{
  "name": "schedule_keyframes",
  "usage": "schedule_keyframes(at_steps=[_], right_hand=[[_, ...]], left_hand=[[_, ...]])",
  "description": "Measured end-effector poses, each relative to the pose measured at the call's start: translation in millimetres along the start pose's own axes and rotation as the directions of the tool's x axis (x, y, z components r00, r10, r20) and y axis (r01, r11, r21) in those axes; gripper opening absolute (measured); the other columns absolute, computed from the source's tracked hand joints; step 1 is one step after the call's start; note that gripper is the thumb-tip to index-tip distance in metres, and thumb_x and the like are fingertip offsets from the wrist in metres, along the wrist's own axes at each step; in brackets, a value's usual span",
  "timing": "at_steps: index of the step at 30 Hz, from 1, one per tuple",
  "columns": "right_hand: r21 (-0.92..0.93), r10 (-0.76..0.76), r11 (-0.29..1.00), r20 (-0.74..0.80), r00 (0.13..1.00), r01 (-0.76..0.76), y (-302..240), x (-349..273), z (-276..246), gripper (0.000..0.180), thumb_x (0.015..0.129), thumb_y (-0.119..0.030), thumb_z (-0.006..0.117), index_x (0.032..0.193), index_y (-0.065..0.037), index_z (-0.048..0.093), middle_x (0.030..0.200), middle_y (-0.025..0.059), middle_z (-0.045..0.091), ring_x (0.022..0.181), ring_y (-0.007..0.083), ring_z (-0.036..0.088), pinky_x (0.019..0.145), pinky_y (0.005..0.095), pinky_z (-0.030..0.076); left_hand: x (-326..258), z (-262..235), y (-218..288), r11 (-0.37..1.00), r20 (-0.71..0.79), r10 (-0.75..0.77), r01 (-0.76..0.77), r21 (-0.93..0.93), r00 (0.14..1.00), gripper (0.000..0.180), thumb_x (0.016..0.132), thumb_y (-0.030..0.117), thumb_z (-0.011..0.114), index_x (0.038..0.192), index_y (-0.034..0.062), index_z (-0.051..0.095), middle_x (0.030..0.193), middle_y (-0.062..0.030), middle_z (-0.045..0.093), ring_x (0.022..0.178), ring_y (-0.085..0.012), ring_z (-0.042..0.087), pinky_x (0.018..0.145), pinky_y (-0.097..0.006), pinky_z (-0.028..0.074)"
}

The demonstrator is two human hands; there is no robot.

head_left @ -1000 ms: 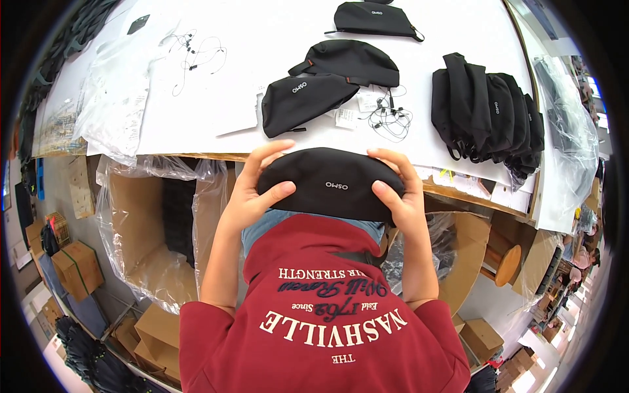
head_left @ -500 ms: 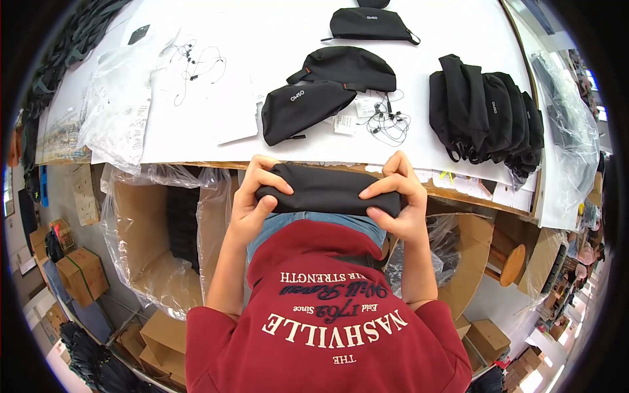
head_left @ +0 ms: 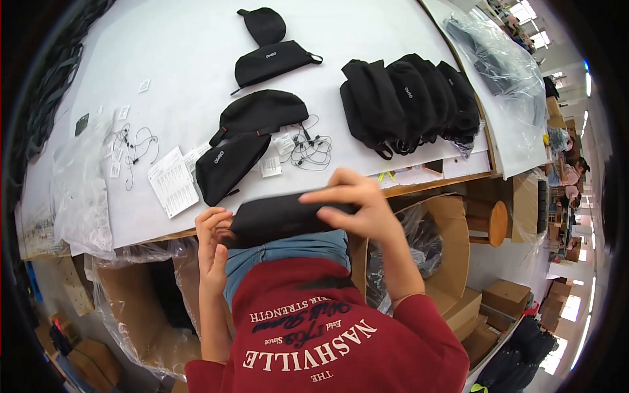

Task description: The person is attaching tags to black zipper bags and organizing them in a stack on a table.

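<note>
Folding the black pouch [head_left: 282, 219] down against your lap, you had turned it from the broad, face-up shape you held a second earlier into a narrow flattened bar, lying just below the tabletop [head_left: 196, 59] edge and above your blue trousers. Half a second before, both hands gripped its ends evenly; by this moment your right hand [head_left: 357, 203] had come over the top of the pouch, fingers stretched flat along its upper edge and pressing it, while your left hand [head_left: 213, 239] had slipped to the pouch's left end, fingers curled loosely around that corner. Neither hand was empty: both stayed on the same pouch, the right spread wide over it, the left closed narrow at its tip. That shift reads as the pouch being pressed flat and squared up, so I would judge the folding step nearly finished rather than just begun. Beyond the pouch, further up the tabletop, two similar black pouches [head_left: 252, 141] lay overlapped, with a tangle of thin cords [head_left: 311, 147] just right of them and white paper tags [head_left: 173, 180] to their left. A row of upright black pouches [head_left: 406, 101] stood well to the right of those, and two more pouches [head_left: 268, 46] lay further back.
</note>
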State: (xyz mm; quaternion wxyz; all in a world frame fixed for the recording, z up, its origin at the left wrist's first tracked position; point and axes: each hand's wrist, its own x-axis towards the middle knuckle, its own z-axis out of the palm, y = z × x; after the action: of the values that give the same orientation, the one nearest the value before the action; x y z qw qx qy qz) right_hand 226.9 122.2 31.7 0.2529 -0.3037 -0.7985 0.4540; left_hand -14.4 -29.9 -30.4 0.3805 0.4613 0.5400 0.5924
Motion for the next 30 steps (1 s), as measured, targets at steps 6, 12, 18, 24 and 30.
schedule_keyframes(at_steps=[6,12,18,24,30], right_hand=[[-0.353,-0.231,0.935,-0.675,0.701,-0.032,26,17,-92,0.023,0.085,-0.009,0.062,0.106,-0.008,0.070,0.078,-0.0025,0.057,0.066,0.0068,0.042,0.056,0.0218,0.028],[-0.480,-0.278,0.846,-0.769,0.576,-0.233,88,38,-134,0.028,0.089,-0.026,0.065,0.115,-0.018,0.068,0.078,-0.0005,0.039,0.067,0.0112,0.039,0.061,0.0230,0.034],[-0.477,-0.072,0.738,-0.759,0.647,-0.477,95,33,-121,0.042,0.086,-0.033,0.066,0.126,-0.023,0.061,0.092,0.0062,0.043,0.081,0.0188,0.049,0.076,0.0305,0.043],[-0.629,-0.377,0.676,-0.743,0.553,-0.384,66,28,-91,0.030,0.086,-0.028,0.066,0.112,-0.013,0.066,0.097,0.0068,0.050,0.086,0.0197,0.050,0.076,0.0313,0.044],[-0.397,0.107,0.875,-0.398,0.911,-0.276,78,23,2,0.011,0.081,-0.016,0.067,0.091,-0.012,0.064,0.074,0.0037,0.051,0.057,0.0192,0.049,0.053,0.0311,0.041]], left_hand=[[2,-7,-13,0.991,-0.073,-0.057,0.065,0.118,0.996,0.034,0.095,0.016,0.050,0.124,0.0002,0.048,0.130,-0.0109,0.037,0.099,-0.0147,0.053,0.089,-0.028,0.043],[-3,-13,-26,0.980,-0.148,-0.095,0.119,0.160,0.984,0.027,0.095,0.015,0.050,0.119,0.0015,0.052,0.130,-0.0088,0.038,0.099,-0.0135,0.052,0.088,-0.028,0.043],[-3,-20,-28,0.954,-0.224,-0.136,0.189,0.234,0.965,0.024,0.093,0.016,0.055,0.114,0.0030,0.056,0.127,-0.0101,0.041,0.104,-0.0171,0.050,0.089,-0.029,0.041],[24,-78,-58,0.592,-0.477,0.260,0.252,0.766,0.839,0.043,0.086,0.024,0.065,0.118,0.0009,0.051,0.127,-0.0159,0.042,0.119,-0.0324,0.039,0.101,-0.044,0.031],[40,-111,-100,0.345,-0.603,0.066,0.549,0.761,0.795,0.078,0.080,0.051,0.067,0.133,-0.0005,0.042,0.133,-0.0162,0.040,0.122,-0.0347,0.036,0.102,-0.048,0.028]])
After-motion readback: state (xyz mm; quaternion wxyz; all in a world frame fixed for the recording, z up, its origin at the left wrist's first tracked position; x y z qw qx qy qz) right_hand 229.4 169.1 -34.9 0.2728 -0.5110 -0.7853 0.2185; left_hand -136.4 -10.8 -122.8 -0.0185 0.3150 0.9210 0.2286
